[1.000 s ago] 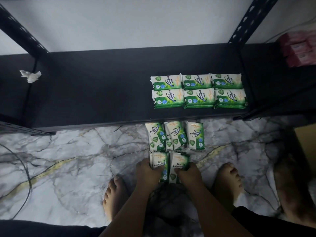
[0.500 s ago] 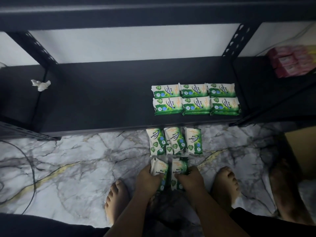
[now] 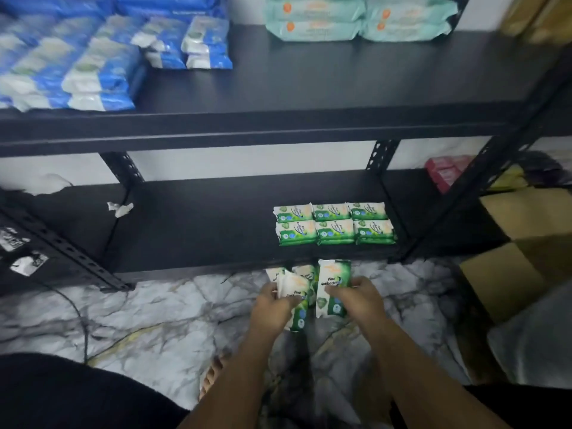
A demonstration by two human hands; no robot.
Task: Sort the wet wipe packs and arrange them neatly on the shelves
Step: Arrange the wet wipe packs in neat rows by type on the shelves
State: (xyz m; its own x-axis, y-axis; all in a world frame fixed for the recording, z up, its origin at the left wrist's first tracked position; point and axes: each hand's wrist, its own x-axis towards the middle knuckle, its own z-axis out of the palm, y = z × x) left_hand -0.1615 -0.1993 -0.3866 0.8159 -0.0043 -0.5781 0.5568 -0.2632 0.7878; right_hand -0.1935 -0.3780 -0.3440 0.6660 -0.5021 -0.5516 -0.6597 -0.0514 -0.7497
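My left hand [image 3: 274, 308] grips a green and white wet wipe pack [image 3: 296, 297] above the marble floor. My right hand [image 3: 359, 300] grips a second green pack [image 3: 332, 283], held upright beside the first. Both packs sit just in front of the low black shelf [image 3: 201, 230]. On that shelf, at the right, several matching green packs [image 3: 334, 224] lie in two neat rows. More green packs [image 3: 305, 270] on the floor are partly hidden behind the two held ones.
The upper black shelf [image 3: 309, 88] carries blue packs [image 3: 93, 57] at the left and pale green packs [image 3: 356, 20] at the right. Pink packs [image 3: 445, 171] sit on the right-hand low shelf. Cardboard boxes [image 3: 520, 249] stand at the right. A crumpled tissue [image 3: 119, 208] and a floor cable [image 3: 80, 320] lie left.
Both hands have lifted their packs off the floor and moved them up toward the low shelf. The camera has tilted up, bringing the upper shelf into view.
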